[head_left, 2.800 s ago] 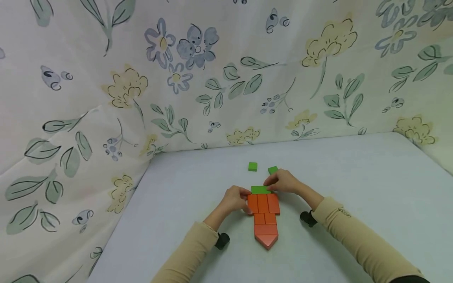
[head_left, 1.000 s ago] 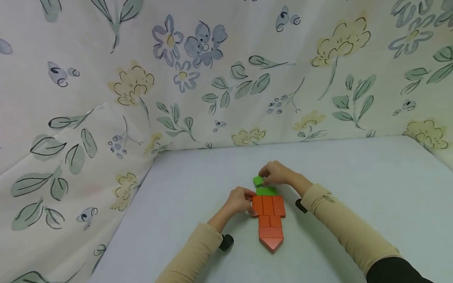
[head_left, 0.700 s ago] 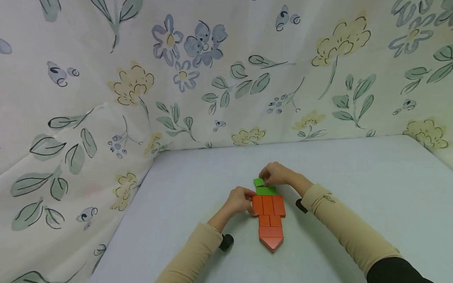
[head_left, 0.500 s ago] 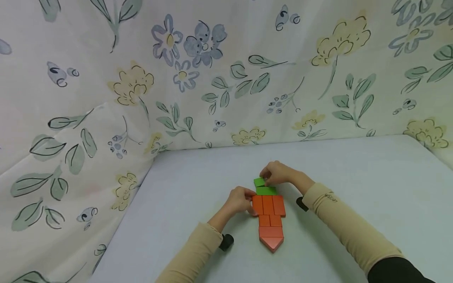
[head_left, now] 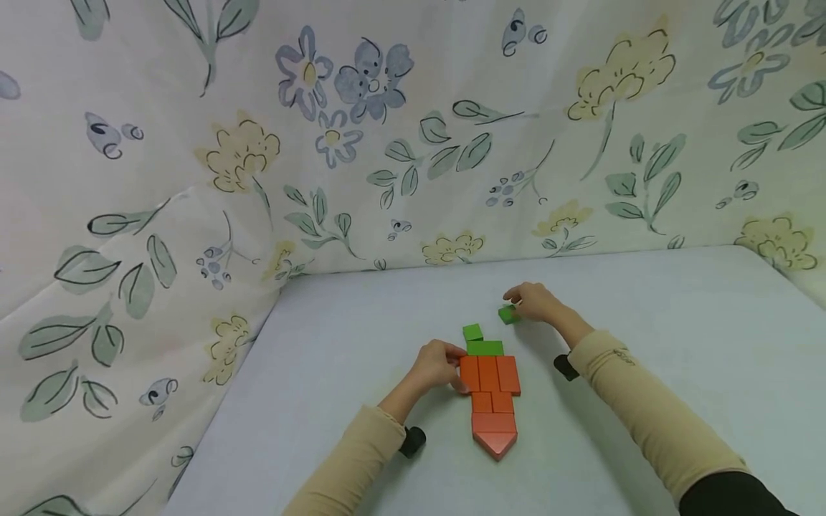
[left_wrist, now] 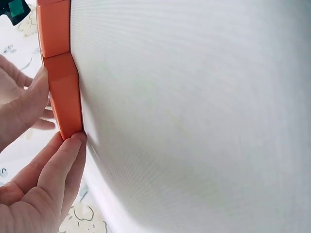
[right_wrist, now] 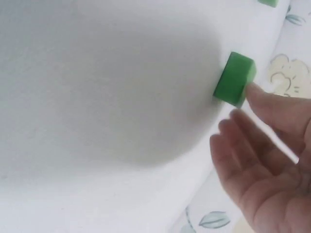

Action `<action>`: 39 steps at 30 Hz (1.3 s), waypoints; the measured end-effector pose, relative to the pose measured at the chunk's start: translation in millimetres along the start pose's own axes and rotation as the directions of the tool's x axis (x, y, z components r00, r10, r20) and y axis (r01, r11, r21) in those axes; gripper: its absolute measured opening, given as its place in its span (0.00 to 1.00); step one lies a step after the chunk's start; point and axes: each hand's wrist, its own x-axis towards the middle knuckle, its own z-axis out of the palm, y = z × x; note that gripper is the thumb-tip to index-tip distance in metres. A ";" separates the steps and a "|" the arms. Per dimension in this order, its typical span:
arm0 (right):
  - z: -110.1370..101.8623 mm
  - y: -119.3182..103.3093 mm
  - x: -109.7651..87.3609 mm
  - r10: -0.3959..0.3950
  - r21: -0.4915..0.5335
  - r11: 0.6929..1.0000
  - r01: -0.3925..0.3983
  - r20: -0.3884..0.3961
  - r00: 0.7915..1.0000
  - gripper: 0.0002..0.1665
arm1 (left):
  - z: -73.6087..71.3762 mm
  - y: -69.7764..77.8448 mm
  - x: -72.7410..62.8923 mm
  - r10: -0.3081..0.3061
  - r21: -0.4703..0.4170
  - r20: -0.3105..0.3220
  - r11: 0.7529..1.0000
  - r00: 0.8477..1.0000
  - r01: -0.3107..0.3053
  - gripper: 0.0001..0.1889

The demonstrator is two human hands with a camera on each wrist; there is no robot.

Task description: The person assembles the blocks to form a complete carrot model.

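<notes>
My left hand (head_left: 435, 365) holds the left orange block (head_left: 469, 374) of an arrow-like figure made of flat orange blocks. In the left wrist view, its thumb is against the side of that orange block (left_wrist: 66, 97) and its fingertips at the end. Beyond the orange row lies a green rectangular block (head_left: 485, 348), with a small green block (head_left: 473, 332), slightly turned, at its far left. My right hand (head_left: 537, 301) is at another small green block (head_left: 508, 314), farther right. In the right wrist view, the thumb touches this green block (right_wrist: 235, 80); the other fingers stand apart from it.
The figure ends toward me in an orange triangular block (head_left: 495, 444). Everything lies on a white table (head_left: 645, 308), with a floral cloth (head_left: 413, 143) hanging behind and at the left. Each wrist carries a small black camera.
A small green block has come nearer, to the green rectangle's far left edge. My right hand has let go of it and moved right and away to the other one. The left hand stays.
</notes>
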 end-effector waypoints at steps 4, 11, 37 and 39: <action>2.3 3.6 -0.9 -0.042 0.032 0.999 0.041 0.039 0.998 0.26 | 0.1 -0.3 0.0 0.005 0.006 -0.001 1.000 1.000 -0.005 0.28; 2.5 1.5 -2.9 -0.053 0.041 0.998 0.051 0.039 0.998 0.20 | -0.5 0.2 0.1 0.010 0.011 0.000 1.000 1.000 -0.010 0.28; 21.2 -9.3 -7.0 -0.095 0.151 0.985 0.089 0.036 0.995 0.13 | 0.0 -0.1 0.1 0.005 0.000 0.000 1.000 1.000 -0.005 0.28; 20.9 -10.4 -7.4 -0.093 0.152 0.985 0.085 0.045 0.995 0.13 | 0.3 0.2 0.4 0.003 0.003 -0.003 1.000 1.000 -0.003 0.28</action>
